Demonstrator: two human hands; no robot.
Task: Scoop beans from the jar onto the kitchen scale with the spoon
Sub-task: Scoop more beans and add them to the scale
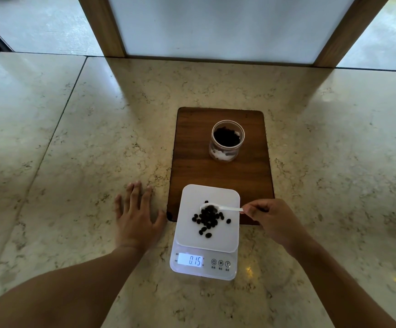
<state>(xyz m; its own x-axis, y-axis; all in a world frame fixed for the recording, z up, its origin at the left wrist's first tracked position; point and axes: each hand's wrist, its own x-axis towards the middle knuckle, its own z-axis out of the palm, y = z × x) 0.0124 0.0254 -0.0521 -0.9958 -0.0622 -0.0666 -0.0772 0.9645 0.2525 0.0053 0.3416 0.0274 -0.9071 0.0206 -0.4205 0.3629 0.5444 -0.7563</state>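
A tipping step was judged to be in hand: the white plastic spoon (218, 207) was pinched at its handle end by the right hand (272, 221), its bowl held over the black beans (207, 218) heaped on the kitchen scale (187, 223), whose display (190, 259) showed 0.15. The left hand (135, 216) was laid flat, fingers apart, on the marble counter (73, 143). Next, the spoon would need returning to the glass jar (226, 140) on the wooden board (192, 143), before a wood-framed panel (227, 27).

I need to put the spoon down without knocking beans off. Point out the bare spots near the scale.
Bare counter lies right of the wooden board, beyond the right hand. The board's strip between jar and scale is also free. Left is crowded: the left hand lies flat there. The platform holds beans under the spoon.
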